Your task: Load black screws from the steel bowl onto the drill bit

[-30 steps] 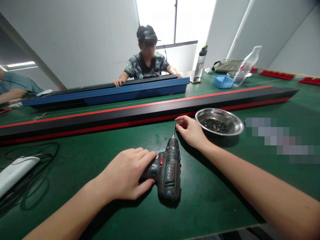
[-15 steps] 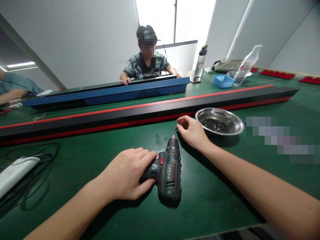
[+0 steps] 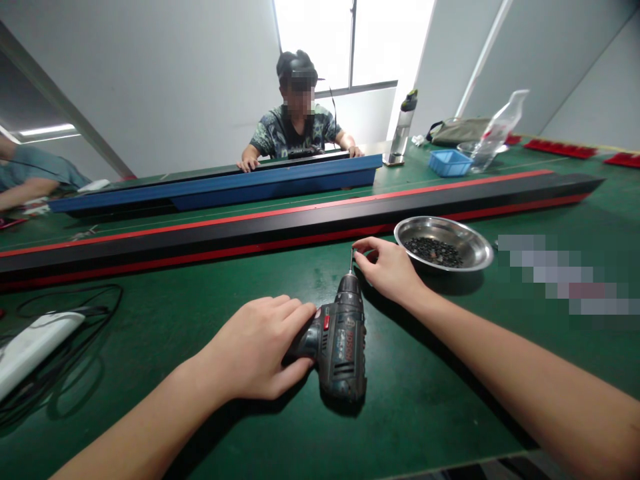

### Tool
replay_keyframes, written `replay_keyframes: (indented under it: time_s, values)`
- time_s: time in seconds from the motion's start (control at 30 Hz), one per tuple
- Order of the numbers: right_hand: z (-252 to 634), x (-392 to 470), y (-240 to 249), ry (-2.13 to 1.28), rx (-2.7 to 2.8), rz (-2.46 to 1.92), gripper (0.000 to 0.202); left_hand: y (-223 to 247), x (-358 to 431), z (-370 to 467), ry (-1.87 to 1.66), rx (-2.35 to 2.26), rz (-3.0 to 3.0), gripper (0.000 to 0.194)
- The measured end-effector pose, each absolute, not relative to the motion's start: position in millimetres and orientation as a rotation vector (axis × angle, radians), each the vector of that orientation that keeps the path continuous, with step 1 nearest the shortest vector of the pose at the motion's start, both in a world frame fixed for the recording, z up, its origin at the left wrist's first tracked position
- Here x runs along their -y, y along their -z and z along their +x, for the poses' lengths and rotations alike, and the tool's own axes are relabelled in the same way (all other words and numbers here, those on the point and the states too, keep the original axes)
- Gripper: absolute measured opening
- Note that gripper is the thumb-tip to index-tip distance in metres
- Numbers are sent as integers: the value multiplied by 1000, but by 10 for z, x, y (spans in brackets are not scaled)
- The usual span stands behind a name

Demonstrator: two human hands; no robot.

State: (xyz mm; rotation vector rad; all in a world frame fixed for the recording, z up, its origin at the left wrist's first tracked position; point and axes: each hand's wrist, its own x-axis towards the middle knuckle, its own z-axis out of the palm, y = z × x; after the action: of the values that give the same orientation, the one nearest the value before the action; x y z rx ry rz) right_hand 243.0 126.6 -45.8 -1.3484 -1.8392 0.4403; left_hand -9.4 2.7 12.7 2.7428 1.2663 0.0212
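My left hand [image 3: 265, 347] is wrapped around the handle of a dark cordless drill [image 3: 343, 353], which lies on its side over the green table. The drill's chuck and thin bit [image 3: 351, 261] point away from me. At the bit's tip, the thumb and forefinger of my right hand [image 3: 393, 270] are pinched together; whatever they hold is too small to make out. Just right of that hand, a shallow metal bowl [image 3: 477, 250] contains many small dark pieces that look like screws [image 3: 434, 252].
A long black bar with red edges [image 3: 280, 220] lies across the table beyond my hands. Behind it are a blue profile [image 3: 320, 179], a blue basket [image 3: 450, 164] and bottles [image 3: 403, 130]. A white power strip [image 3: 43, 347] with cables lies left. One person [image 3: 299, 127] sits opposite; another is far left.
My right hand's fingers have closed in slightly at the bit's tip. The left hand keeps its grip on the drill. The whole view has shifted a little.
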Motion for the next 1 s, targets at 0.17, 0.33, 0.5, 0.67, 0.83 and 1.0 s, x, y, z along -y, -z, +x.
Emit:
replay_keyframes:
  time_s: [0.17,0.33,0.5,0.67,0.83,1.0]
  values:
    - [2430,-1275,471,-450,1851,-1356,20,-116,-30,-98,-14,-1268,2747,42]
    - [2428,-1275,468,-467,1864,-1355,22,-93,-24,-102,-14,-1270,2744,42]
    - [2433,-1291,472,-516,1848,-1361,21,-63,-28,-111,-33,-1273,2750,44]
    - [2453,-1330,495,-605,1815,-1346,20,-66,-20,-116,-31,-1272,2748,44]
    - [2461,-1338,496,-669,1786,-1346,19,-67,-15,-111,-35,-1277,2745,44]
    - [2473,-1350,505,-735,1801,-1286,33,-67,-22,-109,-32,-1279,2745,44]
